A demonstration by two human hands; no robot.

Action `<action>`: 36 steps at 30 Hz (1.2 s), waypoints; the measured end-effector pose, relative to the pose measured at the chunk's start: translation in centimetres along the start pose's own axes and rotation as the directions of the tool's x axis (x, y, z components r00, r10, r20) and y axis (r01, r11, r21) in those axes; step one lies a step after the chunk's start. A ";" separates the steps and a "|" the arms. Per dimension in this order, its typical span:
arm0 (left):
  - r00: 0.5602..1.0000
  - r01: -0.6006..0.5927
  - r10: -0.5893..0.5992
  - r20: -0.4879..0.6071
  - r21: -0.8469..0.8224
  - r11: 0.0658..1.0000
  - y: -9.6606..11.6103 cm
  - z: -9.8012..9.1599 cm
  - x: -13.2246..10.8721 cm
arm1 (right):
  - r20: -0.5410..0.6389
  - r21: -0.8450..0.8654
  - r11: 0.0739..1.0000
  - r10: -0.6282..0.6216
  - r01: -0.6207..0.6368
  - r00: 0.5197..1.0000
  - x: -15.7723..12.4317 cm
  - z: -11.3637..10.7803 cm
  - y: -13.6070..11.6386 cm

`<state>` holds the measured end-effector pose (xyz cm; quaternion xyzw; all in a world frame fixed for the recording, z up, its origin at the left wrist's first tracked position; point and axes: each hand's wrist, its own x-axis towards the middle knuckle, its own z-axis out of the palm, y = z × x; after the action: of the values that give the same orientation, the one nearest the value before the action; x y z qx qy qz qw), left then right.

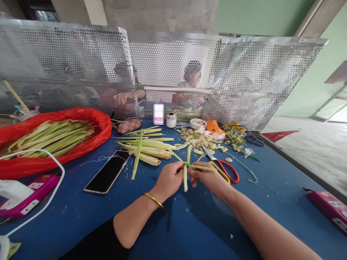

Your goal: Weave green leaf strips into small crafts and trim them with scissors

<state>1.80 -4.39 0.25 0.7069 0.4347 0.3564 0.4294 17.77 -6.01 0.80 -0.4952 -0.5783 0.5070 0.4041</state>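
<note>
My left hand (170, 177) and my right hand (207, 177) meet at the middle of the blue table (162, 224). Between them is a small piece of crossed green leaf strips (185, 175), its ends sticking out in several directions. Fingers of both hands are closed on it near the crossing. Just right of my right hand lie red-handled scissors (229, 171), blades pointing away, with a yellow-handled tool (219, 172) alongside. Several pale green leaf strips (151, 148) are spread beyond my left hand, and one longer strip (137, 155) lies across them.
A black phone (108, 172) lies at left, near a red bag (105, 124) of long leaves. Scraps (197, 138), tape (197, 124) and a white container (171, 120) stand farther back. Purple power strips (40, 189) flank the table. People sit behind the perforated metal screen (162, 54).
</note>
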 end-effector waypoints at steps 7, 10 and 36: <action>0.958 0.195 -0.260 -0.119 -0.392 0.899 0.0 0.4 0.4 | 0.029 0.099 0.994 0.047 -0.050 0.998 0.0 -0.1 -0.7; 0.938 0.211 -0.311 -0.153 -0.459 0.863 0.1 0.4 0.5 | 0.035 0.071 0.996 0.052 -0.054 0.998 0.0 -0.1 -0.5; 0.978 0.140 -0.184 -0.100 -0.339 0.930 -0.2 0.5 0.3 | -0.116 -0.422 0.900 -0.176 0.112 0.977 0.1 0.3 0.5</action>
<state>2.25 -4.22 -0.04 0.5619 0.4527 0.4327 0.5405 17.53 -6.01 0.27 -0.5621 -0.6751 0.3029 0.3697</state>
